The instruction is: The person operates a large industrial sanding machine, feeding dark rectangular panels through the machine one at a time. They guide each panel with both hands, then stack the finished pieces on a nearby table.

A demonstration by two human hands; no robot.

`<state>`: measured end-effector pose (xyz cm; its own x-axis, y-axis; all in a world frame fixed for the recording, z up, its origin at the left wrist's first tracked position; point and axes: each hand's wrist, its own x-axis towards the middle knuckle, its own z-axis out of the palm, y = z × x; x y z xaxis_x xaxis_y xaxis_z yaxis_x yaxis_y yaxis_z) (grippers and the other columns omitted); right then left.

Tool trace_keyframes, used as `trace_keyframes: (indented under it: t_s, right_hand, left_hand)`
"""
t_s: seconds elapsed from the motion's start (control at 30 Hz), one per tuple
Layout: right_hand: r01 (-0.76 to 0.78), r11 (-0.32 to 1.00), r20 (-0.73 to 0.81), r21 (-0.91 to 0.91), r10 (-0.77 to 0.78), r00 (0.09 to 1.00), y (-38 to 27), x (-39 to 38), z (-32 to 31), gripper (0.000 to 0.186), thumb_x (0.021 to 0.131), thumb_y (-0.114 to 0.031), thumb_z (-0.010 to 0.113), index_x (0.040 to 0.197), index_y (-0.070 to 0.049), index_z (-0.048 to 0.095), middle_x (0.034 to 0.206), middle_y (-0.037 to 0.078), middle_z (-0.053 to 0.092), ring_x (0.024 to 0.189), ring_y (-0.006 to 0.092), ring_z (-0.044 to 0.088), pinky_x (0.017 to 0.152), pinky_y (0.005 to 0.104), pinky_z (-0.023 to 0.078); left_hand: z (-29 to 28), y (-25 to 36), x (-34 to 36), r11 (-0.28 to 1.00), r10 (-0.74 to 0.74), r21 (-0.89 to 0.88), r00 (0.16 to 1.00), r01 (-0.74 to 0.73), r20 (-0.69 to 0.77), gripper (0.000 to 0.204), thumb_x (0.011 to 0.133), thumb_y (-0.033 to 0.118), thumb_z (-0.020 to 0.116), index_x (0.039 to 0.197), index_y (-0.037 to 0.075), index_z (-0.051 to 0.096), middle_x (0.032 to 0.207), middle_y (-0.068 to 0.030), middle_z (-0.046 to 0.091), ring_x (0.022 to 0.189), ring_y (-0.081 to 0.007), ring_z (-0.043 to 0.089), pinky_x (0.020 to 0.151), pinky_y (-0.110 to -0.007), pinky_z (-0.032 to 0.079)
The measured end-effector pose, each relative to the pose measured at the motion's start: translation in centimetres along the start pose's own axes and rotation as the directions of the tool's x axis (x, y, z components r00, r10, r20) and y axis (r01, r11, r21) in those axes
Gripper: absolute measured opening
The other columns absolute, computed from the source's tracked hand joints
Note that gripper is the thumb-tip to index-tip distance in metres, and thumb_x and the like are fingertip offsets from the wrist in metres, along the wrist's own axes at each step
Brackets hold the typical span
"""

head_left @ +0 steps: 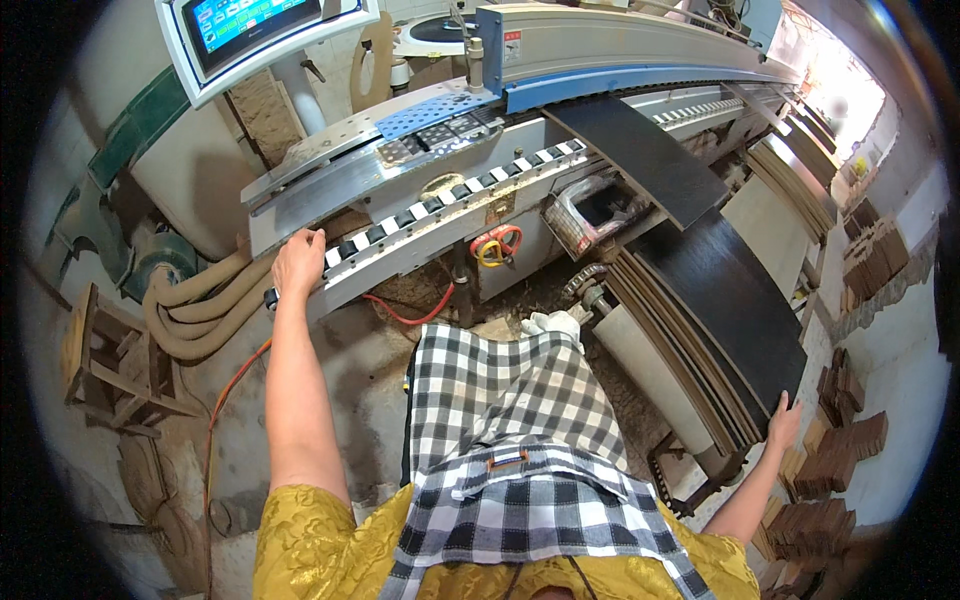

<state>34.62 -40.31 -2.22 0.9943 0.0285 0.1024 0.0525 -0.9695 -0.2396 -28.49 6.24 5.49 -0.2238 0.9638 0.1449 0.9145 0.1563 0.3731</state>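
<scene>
Apron (540, 505), black panel (712, 300) touching right hand (784, 424)

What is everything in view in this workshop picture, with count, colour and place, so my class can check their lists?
Control screen: 1, white frame, blue display, upper left
Long machine: 1, grey and blue, across the top
Roller rail: 1, black and white, machine's front
Single panel: 1, black, right of the rail
Panel stack: 1, black top, brown edges, right of centre
Looped coil: 1 bundle, red and yellow, below the rail
Thick hoses: several, tan, left
Wooden stool: 1, brown, far left
Board piles: several, brown, far right
Apron: 1, black-and-white check, lower middle
Shirt: 1, yellow, bottom
Left hand: 1, bare, rail's left end
Right hand: 1, bare, stack's right edge
</scene>
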Motion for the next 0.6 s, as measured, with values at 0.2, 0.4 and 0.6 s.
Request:
trace_keyframes:
  t_s: [0.2,0.4,0.6]
  right_hand:
    - [-0.178,0.805,0.202,0.566,0.075,0.977,9.8,3.4,4.4,0.068,0.076,-0.049,0.062,0.121,0.0,0.046,0.118,0.014,0.052,0.101,0.029,0.052,0.084,0.0423,0.04]
    - [-0.552,-0.045,0.551,0.833,-0.03,0.834,7.4,-10.4,-0.1,0.043,0.072,-0.036,0.069,0.095,-0.001,0.059,0.081,0.007,0.064,0.06,0.0193,0.057,0.05,0.0293,0.045]
    - [-0.659,-0.145,0.575,0.738,-0.376,0.727,6.1,-16.5,0.8,0.042,0.071,-0.013,0.061,0.111,-0.002,0.052,0.101,0.012,0.061,0.089,0.0258,0.061,0.078,0.0418,0.05]
  left_hand:
    - [0.1,0.1,0.1,1.0,0.007,0.001,1.0,-0.007,0.013,0.04,0.085,0.042,0.043,0.102,0.012,0.062,0.099,-0.0191,0.062,0.097,-0.0357,0.057,0.084,-0.042,0.043]
    - [0.1,-0.1,0.1,1.0,0.009,0.009,1.0,-0.009,0.01,0.04,0.085,0.043,0.043,0.104,0.012,0.062,0.1,-0.0189,0.062,0.098,-0.0353,0.057,0.085,-0.042,0.043]
    - [0.2,-0.2,0.4,1.0,0.019,0.011,1.0,-0.02,0.02,0.04,0.085,0.042,0.043,0.102,0.012,0.063,0.1,-0.0173,0.062,0.097,-0.0347,0.057,0.084,-0.042,0.043]
